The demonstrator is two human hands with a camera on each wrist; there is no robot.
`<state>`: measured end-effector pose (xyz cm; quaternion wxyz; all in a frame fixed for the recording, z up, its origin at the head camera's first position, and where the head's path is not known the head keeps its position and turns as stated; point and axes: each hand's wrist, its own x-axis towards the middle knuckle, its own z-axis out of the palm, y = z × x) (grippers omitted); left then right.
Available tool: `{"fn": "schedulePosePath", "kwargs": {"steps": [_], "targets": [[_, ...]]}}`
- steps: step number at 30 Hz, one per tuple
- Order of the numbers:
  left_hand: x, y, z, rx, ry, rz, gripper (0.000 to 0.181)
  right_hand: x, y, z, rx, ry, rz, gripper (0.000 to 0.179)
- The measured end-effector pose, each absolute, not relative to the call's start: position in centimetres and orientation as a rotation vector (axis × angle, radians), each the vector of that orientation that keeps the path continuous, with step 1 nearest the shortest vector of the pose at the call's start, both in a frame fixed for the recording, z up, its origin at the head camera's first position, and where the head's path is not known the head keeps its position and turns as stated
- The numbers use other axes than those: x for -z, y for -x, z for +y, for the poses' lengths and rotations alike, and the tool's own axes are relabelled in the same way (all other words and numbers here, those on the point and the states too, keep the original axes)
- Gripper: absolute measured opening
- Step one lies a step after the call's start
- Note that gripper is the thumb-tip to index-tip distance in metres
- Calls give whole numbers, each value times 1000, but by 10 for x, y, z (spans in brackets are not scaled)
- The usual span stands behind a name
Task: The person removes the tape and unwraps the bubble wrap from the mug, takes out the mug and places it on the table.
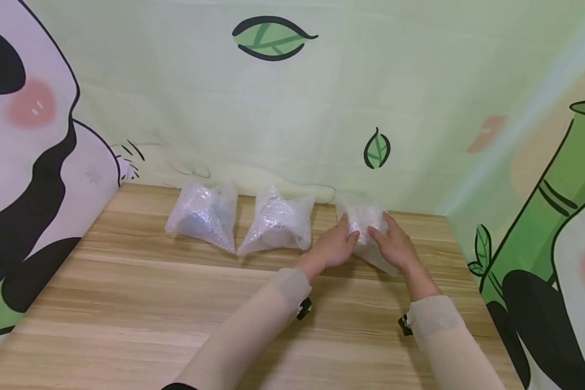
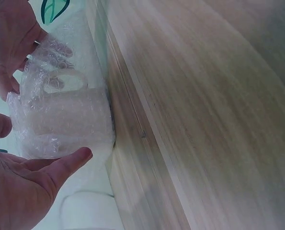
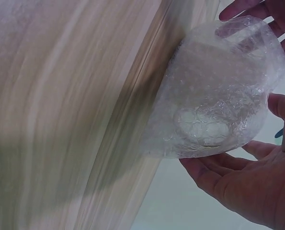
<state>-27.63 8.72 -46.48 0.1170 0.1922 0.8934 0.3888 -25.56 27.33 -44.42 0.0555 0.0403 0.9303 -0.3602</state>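
Note:
At the right of the row, both hands hold a white mug in bubble wrap, low over the tabletop near the wall. My left hand grips its left side, and my right hand has the right side. Both thumbs lie on the near face of the wrap. Through the plastic, the left wrist view shows the loop of the mug's handle. In the right wrist view, the wrapped mug sits between the fingers of both hands, its lower edge close to the wood.
Two more bubble-wrapped packages stand to the left: a middle one with a pale round shape inside, and a bluish one. Behind them rises a green printed backdrop. The wooden table extends toward me.

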Motion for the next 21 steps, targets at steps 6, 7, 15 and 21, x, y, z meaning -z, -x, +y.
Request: {"fn": "schedulePosePath", "kwargs": {"steps": [6, 7, 15, 21], "targets": [[463, 272, 83, -1141, -564, 2623, 69, 443, 252, 270, 1103, -104, 2826, 80], [463, 270, 83, -1141, -558, 2622, 69, 443, 252, 270, 1104, -101, 2825, 80], [465, 262, 79, -1154, -534, 2630, 70, 443, 245, 267, 1082, -106, 2821, 81], [464, 256, 78, -1152, -556, 2656, 70, 439, 238, 267, 1033, -88, 2859, 81]]}}
